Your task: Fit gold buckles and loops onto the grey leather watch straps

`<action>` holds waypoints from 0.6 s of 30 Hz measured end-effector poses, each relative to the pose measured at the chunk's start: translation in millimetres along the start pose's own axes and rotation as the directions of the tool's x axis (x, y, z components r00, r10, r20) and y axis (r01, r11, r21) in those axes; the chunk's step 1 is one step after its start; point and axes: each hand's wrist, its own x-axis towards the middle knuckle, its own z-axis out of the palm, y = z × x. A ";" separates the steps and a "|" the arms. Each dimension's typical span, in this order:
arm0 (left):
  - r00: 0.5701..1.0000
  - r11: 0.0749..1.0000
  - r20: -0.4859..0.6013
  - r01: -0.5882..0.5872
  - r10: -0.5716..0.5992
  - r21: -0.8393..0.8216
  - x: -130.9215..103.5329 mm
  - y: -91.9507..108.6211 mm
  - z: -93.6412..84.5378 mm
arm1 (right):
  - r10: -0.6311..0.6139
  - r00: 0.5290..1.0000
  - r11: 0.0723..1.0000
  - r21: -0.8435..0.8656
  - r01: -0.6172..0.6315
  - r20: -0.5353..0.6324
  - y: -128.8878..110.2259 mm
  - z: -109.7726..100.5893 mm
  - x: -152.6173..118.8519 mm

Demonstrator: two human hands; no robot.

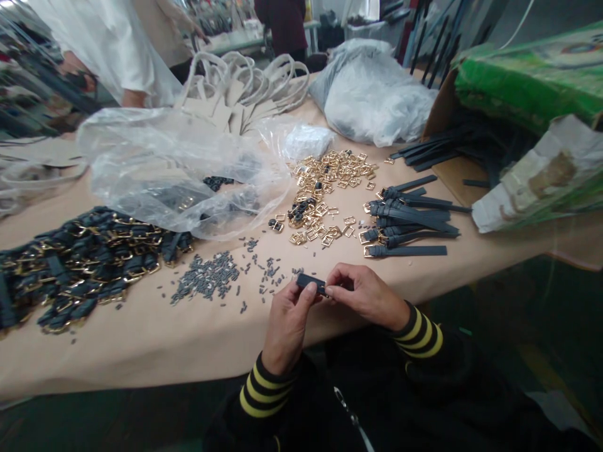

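Near the table's front edge, my left hand (287, 317) is closed on a short dark strap (309, 281), with the thumb on top. My right hand (365, 292) pinches the strap's right end, where a small glint of metal shows; whatever else lies between those fingertips is hidden. Just beyond my hands lies a heap of gold buckles (330, 176) mixed with some black pieces. Small dark loops (207, 276) are piled and scattered to the left. On the right rests a stack of dark straps with gold buckles (409, 216).
A large mound of buckled straps (94, 263) covers the table's left side. Clear plastic bags (188, 169) and a stuffed bag (377, 94) lie farther back, near pale looped handles (245, 88). A green-topped carton (532, 75) stands right. A person in white (108, 44) is across the table.
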 end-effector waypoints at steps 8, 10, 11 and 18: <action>0.991 0.946 -0.067 -0.090 0.116 0.310 2.1 5.2 9.6 | -0.042 0.997 0.987 -0.161 0.032 -0.061 1.6 1.2 -1.0; 0.987 0.935 -0.102 -0.085 0.127 0.344 3.9 3.7 10.1 | -0.081 0.994 0.984 -0.163 0.067 -0.077 -0.5 1.5 -2.4; 0.986 0.935 -0.110 -0.081 0.126 0.346 4.8 3.1 9.7 | -0.095 0.992 0.985 -0.152 0.082 -0.082 -1.6 1.3 -3.1; 0.998 0.963 -0.061 -0.008 0.025 0.271 7.6 6.2 2.1 | -0.067 0.998 0.978 0.199 0.061 0.023 1.4 -3.4 -4.9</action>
